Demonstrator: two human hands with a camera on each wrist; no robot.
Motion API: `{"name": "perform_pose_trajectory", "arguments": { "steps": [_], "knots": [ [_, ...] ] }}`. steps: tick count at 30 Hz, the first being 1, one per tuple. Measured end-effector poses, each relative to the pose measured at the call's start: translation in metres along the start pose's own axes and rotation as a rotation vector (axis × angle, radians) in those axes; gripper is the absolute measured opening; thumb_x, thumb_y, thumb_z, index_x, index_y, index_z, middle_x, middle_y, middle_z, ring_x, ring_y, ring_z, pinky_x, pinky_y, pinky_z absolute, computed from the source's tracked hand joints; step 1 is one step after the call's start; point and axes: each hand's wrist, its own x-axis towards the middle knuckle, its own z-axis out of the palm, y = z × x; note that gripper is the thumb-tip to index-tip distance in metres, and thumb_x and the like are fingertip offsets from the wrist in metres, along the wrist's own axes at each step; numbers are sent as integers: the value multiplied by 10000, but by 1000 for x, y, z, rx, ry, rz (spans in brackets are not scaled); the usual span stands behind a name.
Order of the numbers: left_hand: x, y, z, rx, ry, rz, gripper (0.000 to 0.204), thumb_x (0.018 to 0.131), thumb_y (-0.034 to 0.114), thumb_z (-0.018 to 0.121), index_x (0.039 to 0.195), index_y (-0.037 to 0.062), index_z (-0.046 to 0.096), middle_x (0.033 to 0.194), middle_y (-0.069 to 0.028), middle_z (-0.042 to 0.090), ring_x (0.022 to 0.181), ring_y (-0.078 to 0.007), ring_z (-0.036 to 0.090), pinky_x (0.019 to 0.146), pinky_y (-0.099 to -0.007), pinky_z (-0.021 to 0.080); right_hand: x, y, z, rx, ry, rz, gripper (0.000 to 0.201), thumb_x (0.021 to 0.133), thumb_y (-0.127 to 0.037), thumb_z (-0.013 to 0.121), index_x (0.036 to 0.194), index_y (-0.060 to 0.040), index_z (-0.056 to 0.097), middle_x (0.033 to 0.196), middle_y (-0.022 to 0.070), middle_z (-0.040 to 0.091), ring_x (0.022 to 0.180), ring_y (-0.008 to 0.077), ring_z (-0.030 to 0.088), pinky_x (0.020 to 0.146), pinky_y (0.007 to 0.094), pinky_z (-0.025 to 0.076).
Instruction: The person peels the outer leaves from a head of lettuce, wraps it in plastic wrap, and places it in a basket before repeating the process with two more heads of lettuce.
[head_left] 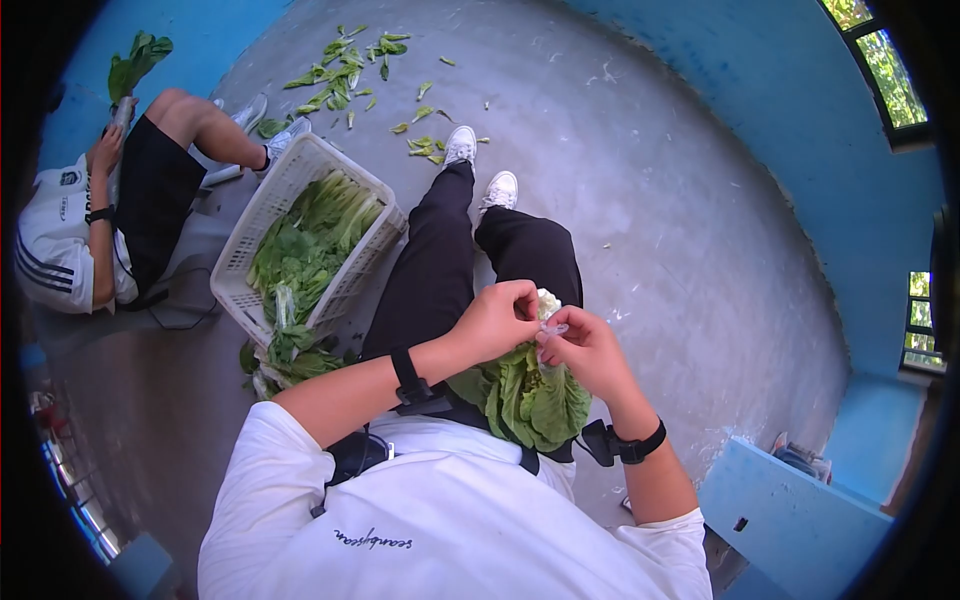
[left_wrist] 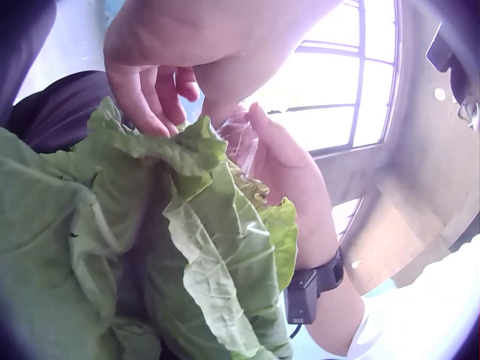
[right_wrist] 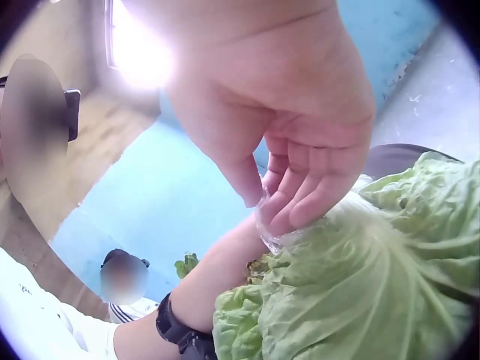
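A bunch of broad-leafed greens (head_left: 540, 400) lies in the person's lap, its pale stalk end (head_left: 547, 303) pointing away from the body. Clear plastic film (head_left: 553, 330) stretches between the two hands beside the stalks. The left hand (head_left: 495, 322) has thumb and forefinger drawn together at the film's left end; in the left wrist view a leaf (left_wrist: 199, 154) hides those fingertips. From the other side, the right hand (head_left: 590, 355) pinches the film between thumb and fingers. In the right wrist view the crinkled film (right_wrist: 264, 225) hangs from the right thumb and fingertips, against the pale green leaves (right_wrist: 352, 277).
A white plastic crate (head_left: 235, 245) of greens stands left of the legs, with more greens (head_left: 300, 365) by its near end. Loose leaves (head_left: 340, 75) litter the floor ahead. Another person (head_left: 75, 225) sits at the left holding greens. A blue bench (head_left: 790, 520) is at right.
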Motion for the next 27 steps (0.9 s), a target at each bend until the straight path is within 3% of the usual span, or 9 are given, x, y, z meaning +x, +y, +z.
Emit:
{"name": "perform_pose_trajectory", "arguments": {
  "steps": [5,8,11,14,17,21,24,27],
  "knots": [
    [0,14,-11,-351,-148,-325,194,993,218,633,947,41,567,904,-34,659,835,-133,688,714,-298,575,3,-8,-3,26,-10,20,104,962,-111,673,970,-24,616,843,48,701,743,109,681,642,233,521],
    [2,15,-17,-448,-192,-431,236,1021,274,606,1035,40,585,946,-44,670,890,-138,699,729,-287,580,8,-11,-3,31,-18,3,123,976,-117,658,1026,-5,642,860,53,711,751,114,687,647,237,530],
    [0,24,-21,-436,-229,-403,249,1004,274,638,1081,39,619,953,-32,669,897,-121,687,740,-276,577,11,-14,5,-4,8,8,143,978,-90,635,1073,13,663,882,54,708,761,103,675,665,245,536],
    [-4,9,-20,-333,-284,-243,288,976,299,686,1061,26,650,958,-30,684,881,-110,675,722,-291,578,10,-9,12,-112,40,19,154,989,-72,603,1091,17,678,892,50,703,767,86,663,674,242,535],
    [-4,13,-25,-284,-282,-351,260,971,261,696,1092,34,659,1014,-17,686,942,-84,649,784,-281,571,6,-7,14,-115,14,29,158,1010,-62,559,1090,12,674,891,43,699,769,78,658,675,237,532],
    [-6,-2,-24,-435,-322,-320,221,994,233,661,1100,39,668,1038,-17,695,959,-83,649,814,-274,565,0,-11,15,22,55,12,144,1017,-24,520,1069,6,651,879,44,696,767,77,654,673,236,530],
    [-6,-3,-22,-449,-306,-338,204,1018,220,620,1105,42,668,1060,-23,701,973,-94,658,835,-278,567,-4,-12,16,112,84,1,100,1002,-31,551,1045,2,635,854,43,686,765,77,651,669,241,528],
    [-3,-9,-18,-462,-296,-368,201,1035,213,588,1113,45,664,1086,-32,704,997,-114,669,851,-286,575,-7,-11,3,3,252,-68,83,976,-63,616,1030,-5,640,841,34,682,766,76,642,663,240,513]
  ]
}}
